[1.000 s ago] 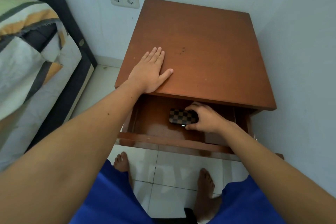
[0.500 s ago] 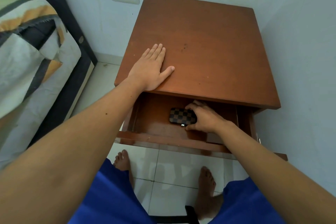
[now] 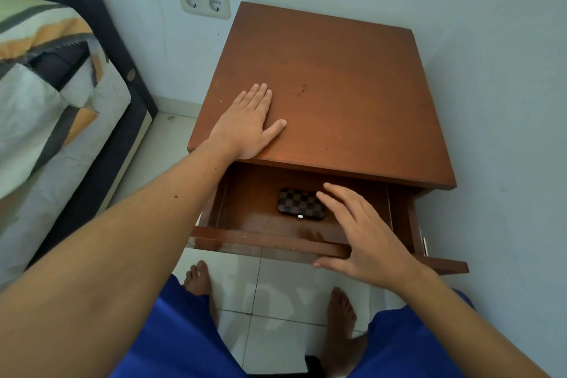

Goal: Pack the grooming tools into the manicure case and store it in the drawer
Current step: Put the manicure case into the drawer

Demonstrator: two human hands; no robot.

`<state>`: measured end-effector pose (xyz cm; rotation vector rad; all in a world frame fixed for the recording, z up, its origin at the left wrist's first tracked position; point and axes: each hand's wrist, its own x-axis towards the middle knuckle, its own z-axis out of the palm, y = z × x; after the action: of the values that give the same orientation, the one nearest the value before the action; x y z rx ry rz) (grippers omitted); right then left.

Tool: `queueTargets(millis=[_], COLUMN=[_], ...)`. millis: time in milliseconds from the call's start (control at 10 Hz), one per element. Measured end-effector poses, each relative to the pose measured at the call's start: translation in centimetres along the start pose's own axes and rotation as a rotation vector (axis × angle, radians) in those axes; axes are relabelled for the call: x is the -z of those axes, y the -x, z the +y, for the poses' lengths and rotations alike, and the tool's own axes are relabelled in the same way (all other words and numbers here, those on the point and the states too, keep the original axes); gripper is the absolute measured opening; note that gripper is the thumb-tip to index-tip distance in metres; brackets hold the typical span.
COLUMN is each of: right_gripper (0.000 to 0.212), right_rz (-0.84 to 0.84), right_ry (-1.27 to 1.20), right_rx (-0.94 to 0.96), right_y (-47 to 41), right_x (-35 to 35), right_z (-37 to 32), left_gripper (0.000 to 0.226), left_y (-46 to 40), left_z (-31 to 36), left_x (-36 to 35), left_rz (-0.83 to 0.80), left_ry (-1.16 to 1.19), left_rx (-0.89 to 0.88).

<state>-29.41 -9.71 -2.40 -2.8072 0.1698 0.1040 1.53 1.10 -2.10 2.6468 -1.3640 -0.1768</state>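
One case (image 3: 301, 203), one drawer (image 3: 270, 241), two hands.

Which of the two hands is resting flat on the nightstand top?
The left hand, palm down on the nightstand top. The right hand is open over the drawer, beside the checkered case.

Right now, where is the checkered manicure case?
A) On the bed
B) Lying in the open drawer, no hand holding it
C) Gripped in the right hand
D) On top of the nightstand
B: the checkered manicure case lies flat in the open drawer, and the right hand hovers open beside it.
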Motion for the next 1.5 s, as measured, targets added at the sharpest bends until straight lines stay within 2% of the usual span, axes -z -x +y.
queueTargets(millis=[200,500,600,900,1300,1500], right_gripper=[0.145,0.155,0.151,0.118,0.115,0.085], right_rz=[0.095,0.062,0.090,0.250,0.245,0.402], right_ry=[0.215,0.235,0.243,0.309,0.295,0.108], right_rx=[-0.055,-0.200,-0.228,-0.315,-0.300,-0.265], right_y=[-1.2,-4.9,-6.2,-8.1,-8.0,-10.5], right_x=[0.9,2.2,2.5,1.2,1.4,5.4], right_z=[0.4,2.4,2.9,3.2,3.5,3.6], left_gripper=[0.083,0.083,0.084,0.084,0.083,0.084], left_y=[-0.1,-0.4,-0.4,-0.4,-0.5,-0.5], left_z=[-0.1,-0.2,-0.2,-0.4,-0.5,-0.4], left_x=[-0.1,-0.3,-0.3,-0.6,-0.8,-0.8], left_rz=[0.006,0.002,0.003,0.018,0.025,0.014], left_ry=[0.002,-0.005,-0.003,0.002,0.004,0.007], left_rx=[-0.001,0.001,-0.005,-0.019,-0.020,-0.008])
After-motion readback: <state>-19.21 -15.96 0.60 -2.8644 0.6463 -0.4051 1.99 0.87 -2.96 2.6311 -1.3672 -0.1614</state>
